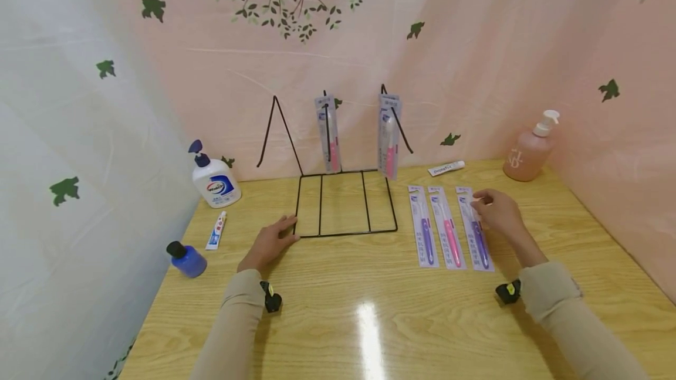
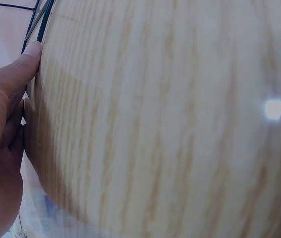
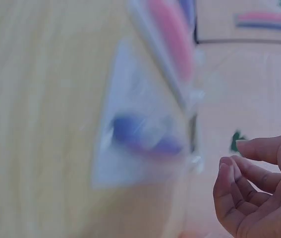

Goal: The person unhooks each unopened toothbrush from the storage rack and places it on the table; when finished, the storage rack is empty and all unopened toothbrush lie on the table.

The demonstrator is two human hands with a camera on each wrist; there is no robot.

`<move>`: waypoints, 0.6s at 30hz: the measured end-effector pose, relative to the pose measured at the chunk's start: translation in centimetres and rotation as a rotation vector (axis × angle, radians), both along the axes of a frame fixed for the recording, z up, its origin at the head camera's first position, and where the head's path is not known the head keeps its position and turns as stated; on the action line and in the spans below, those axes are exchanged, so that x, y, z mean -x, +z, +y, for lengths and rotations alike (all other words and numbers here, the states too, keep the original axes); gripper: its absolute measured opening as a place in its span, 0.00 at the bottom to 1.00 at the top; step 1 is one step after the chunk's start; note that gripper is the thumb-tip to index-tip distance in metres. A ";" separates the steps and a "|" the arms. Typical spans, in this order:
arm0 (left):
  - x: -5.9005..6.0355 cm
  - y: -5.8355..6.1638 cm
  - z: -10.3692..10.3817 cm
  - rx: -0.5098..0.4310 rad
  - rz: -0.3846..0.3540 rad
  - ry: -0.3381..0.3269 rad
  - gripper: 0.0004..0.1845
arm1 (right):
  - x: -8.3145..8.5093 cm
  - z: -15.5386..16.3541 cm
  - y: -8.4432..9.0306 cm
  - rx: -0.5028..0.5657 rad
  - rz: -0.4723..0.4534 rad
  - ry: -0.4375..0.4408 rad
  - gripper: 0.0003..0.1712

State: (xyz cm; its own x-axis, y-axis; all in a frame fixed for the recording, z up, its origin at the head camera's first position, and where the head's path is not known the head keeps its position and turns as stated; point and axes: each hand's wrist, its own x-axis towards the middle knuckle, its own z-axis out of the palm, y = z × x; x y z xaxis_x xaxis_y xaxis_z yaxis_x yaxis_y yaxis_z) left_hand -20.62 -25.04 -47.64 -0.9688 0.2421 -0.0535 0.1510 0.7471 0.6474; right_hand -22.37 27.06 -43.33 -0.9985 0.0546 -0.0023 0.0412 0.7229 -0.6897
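From the head camera, your left hand [image 1: 269,243] lies flat on the wooden table [image 1: 338,309] left of centre, fingers straight, its tips touching the near left corner of the black wire rack [image 1: 345,204]. It holds nothing. Your right hand [image 1: 497,211] sits at centre right over the top end of the rightmost toothbrush pack [image 1: 477,233], fingers loosely bent; whether they actually pinch the pack cannot be told from here. That pack lies flat on the table with two more toothbrush packs [image 1: 435,226] just beside it on its left. Two hanging packs [image 1: 389,133] dangle from the rack's upright hooks in the upper centre. At left stand a white pump bottle [image 1: 213,177], a small tube [image 1: 216,230] and a blue bottle [image 1: 186,258]; at upper right, a pink pump bottle [image 1: 530,148] and a white tube [image 1: 446,168].

In the left wrist view, your left hand [image 2: 1,144] fills the left edge, fingers straight against the table, with a rack wire in the upper left corner.

In the right wrist view, your right hand [image 3: 259,191] is at lower right, fingers curled with nothing between them. The blurred purple toothbrush pack [image 3: 140,144] lies at the centre, apart from the fingertips.
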 end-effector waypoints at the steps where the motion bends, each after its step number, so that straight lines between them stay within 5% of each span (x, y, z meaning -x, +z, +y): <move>1: 0.0 0.0 0.0 0.001 0.001 -0.001 0.31 | 0.0 -0.5 0.4 -0.006 0.024 0.006 0.21; 8: 0.0 -0.1 0.0 0.006 0.007 -0.003 0.31 | -0.4 -4.4 2.6 0.034 0.117 0.046 0.19; 18: 0.0 -0.1 0.0 0.008 -0.001 -0.002 0.31 | -0.4 -9.9 3.9 0.124 0.280 0.210 0.16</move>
